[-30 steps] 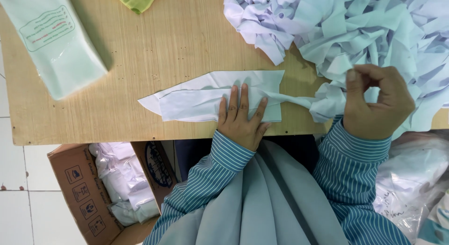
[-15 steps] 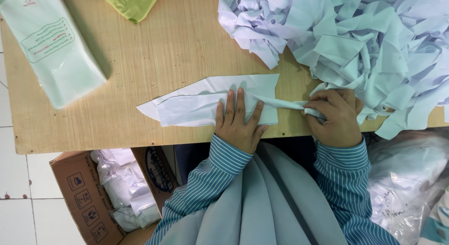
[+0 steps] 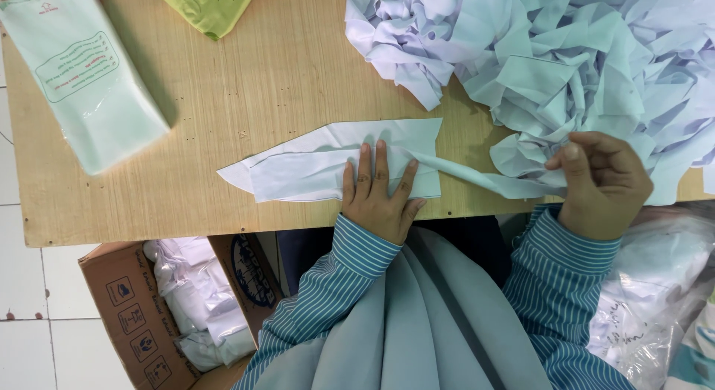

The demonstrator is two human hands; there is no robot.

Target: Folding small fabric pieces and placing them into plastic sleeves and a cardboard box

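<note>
The left hand [image 3: 378, 190] lies flat, palm down, fingers straight and slightly fanned, pressing on the near end of a stack of pale cloth strips [image 3: 328, 163] spread along the front of the wooden tabletop [image 3: 246, 70]. The wrist comes in low over the tabletop's edge, its striped sleeve [image 3: 350, 267] bent back toward the body.

The right hand [image 3: 602, 183] is lifted off to the right — thumb and forefinger pinched on the far end of one cloth strip [image 3: 484, 180], the other fingers curled in, knuckles toward the camera. That strip runs taut from under the left fingers across the bare wood to the pinch, twisted narrow in the middle. So one hand is open and holding nothing but pinning the stack down, and the other is closed on the strip.

Behind the right hand a big tangled heap of strips [image 3: 551, 55] covers the far right of the tabletop. At far left lies a plastic-wrapped packet [image 3: 82, 77] — a green cloth [image 3: 212, 6] peeks in at the top edge. Under the tabletop, a cardboard box [image 3: 141, 315] holds white bundles.
</note>
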